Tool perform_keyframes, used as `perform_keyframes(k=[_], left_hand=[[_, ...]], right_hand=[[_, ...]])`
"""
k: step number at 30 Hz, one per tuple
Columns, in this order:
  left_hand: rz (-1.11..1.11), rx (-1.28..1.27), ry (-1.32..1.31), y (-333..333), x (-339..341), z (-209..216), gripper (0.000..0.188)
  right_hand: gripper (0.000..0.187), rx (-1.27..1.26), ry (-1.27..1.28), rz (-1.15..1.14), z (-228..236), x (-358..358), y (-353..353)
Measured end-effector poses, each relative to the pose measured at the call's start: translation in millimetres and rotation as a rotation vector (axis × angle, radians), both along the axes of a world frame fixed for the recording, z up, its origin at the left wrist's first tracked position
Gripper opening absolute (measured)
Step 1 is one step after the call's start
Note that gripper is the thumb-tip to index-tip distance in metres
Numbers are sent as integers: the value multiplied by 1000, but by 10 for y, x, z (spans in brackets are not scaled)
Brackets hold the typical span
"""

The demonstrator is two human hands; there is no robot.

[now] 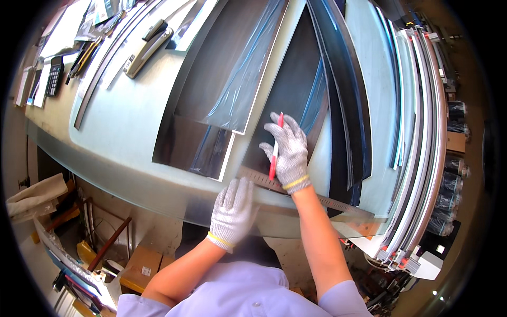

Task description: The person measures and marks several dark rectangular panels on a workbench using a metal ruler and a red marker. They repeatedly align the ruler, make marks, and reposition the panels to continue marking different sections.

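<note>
My right hand (pixel 289 150), in a grey knit glove with a yellow cuff band, holds a slim red-and-white pen (pixel 274 158) between thumb and fingers. It hovers over a dark flat strip (pixel 290 63) partly covered by clear film. Below its wrist a long steel ruler (pixel 343 205) lies slantwise along the near side of the glass-topped table (pixel 142 111). My left hand (pixel 232 208), gloved alike, rests at the table's front edge near the ruler's left end. Its fingers are stretched out, with nothing seen in them; whether they touch the ruler I cannot tell.
Dark film-covered panels (pixel 211 90) overlap left of my right hand. Curved dark strips (pixel 346 95) stand to its right. Long profiles (pixel 422 132) are bundled along the right edge. A stapler (pixel 148 50) and a calculator (pixel 54 76) lie at far left; a cardboard box (pixel 141 268) sits below.
</note>
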State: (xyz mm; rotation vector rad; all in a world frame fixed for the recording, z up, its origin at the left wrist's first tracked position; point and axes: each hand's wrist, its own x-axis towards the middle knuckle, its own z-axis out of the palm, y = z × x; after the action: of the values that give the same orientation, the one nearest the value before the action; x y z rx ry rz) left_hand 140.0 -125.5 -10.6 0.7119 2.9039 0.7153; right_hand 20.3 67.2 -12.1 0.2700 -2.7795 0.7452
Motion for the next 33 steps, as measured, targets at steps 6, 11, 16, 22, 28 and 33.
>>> perform_keyframes(k=[6, 11, 16, 22, 28, 33], left_hand=[[-93, 0, 36, -111, -112, -12, 75], [-140, -9, 63, -172, -166, -17, 75], [-147, -33, 40, -181, -158, -14, 75], [-152, -51, 33, -179, -129, -30, 76], [-155, -61, 32, -173, -127, -22, 75], [-139, -50, 51, -163, -130, 22, 74]], right_hand=[[46, 68, 54, 0, -88, -699, 191], [37, 91, 60, -10, -98, -882, 200], [34, 230, 110, -11, -142, -860, 168], [30, 210, 19, 11, -146, -852, 204], [30, 208, 31, 14, -155, -847, 219], [31, 216, 84, 9, -153, -845, 201]])
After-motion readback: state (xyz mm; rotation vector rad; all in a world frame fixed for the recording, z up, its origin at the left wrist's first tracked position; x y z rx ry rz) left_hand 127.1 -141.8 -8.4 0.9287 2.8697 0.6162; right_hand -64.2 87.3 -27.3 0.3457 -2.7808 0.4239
